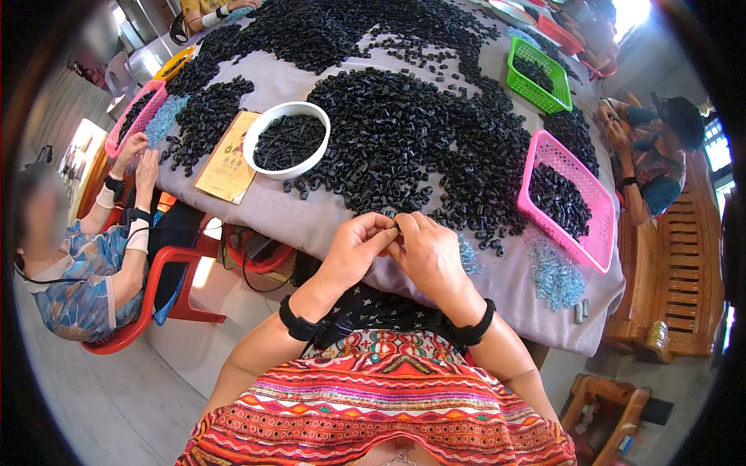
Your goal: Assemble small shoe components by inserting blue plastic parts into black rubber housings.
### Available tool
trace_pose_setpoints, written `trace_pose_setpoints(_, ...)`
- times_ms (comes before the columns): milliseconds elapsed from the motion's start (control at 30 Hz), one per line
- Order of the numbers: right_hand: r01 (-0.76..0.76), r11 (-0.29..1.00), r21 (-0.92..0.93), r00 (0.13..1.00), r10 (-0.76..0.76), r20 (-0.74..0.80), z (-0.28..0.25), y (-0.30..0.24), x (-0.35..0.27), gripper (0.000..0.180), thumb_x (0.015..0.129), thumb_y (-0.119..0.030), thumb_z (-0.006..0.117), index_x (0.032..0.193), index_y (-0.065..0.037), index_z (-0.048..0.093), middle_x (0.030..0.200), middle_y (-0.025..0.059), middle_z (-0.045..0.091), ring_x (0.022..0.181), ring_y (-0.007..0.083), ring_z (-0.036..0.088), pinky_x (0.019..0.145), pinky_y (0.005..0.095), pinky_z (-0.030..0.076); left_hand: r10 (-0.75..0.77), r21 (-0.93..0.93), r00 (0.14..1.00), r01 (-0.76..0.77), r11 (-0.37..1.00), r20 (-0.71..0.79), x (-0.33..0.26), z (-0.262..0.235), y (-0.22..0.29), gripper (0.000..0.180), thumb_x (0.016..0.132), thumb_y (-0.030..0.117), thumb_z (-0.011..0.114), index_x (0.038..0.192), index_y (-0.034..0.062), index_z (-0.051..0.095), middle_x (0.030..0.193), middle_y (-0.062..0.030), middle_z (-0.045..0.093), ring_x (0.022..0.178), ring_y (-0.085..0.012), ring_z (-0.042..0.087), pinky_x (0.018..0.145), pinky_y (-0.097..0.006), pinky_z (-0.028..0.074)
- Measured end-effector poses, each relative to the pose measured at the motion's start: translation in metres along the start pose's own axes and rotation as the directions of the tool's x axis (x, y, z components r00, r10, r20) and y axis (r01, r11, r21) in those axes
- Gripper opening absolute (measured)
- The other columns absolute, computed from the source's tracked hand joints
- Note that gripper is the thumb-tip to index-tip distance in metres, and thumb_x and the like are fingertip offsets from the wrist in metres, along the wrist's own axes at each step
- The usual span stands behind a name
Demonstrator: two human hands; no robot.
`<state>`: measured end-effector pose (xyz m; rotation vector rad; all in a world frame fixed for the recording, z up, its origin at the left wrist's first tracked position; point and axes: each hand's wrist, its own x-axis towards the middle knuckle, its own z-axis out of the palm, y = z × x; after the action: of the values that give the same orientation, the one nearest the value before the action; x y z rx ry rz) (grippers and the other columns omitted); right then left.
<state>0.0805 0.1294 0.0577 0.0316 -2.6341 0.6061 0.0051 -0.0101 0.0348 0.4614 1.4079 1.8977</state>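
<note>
Here, your left hand and right hand are pinched closed on one small black piece at the near edge of the table; a black heap lies beyond, a pink basket to the right.

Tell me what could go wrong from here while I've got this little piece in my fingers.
The small dark piece pinched between your left hand and right hand could slip and be hard to find among the heap of black pieces just beyond.

The pale blue bits lie loose near the edge of the tablecloth, so a sleeve or arm might sweep some off.
</note>
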Motion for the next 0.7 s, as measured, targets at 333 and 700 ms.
trace_pose_setpoints(333,-0.012,0.999,0.045,1.0,0.011,0.007,-0.004,0.008,-0.003,0.026,0.075,-0.018,0.074,0.085,-0.005,0.054,0.078,0.0114,0.06,0.074,0.0323,0.064,0.061,0.0422,0.052,-0.054,0.183,0.986,0.024,0.983,0.158,0.008,0.0,0.001,0.025,0.102,0.02,0.053,0.1,0.0008,0.068,0.086,0.0006,0.066,0.074,-0.0041,0.055,0.066,-0.022,0.045)
trace_pose_setpoints(700,-0.018,0.999,0.033,1.0,0.018,0.014,-0.013,0.013,-0.02,0.025,0.076,-0.022,0.072,0.082,-0.005,0.055,0.074,0.0121,0.06,0.069,0.0324,0.064,0.059,0.0417,0.052,-0.185,0.286,0.97,0.135,0.949,0.157,0.006,0.012,0.007,0.029,0.1,0.025,0.056,0.092,0.0006,0.07,0.077,-0.0049,0.07,0.057,-0.0089,0.061,0.054,-0.02,0.047)
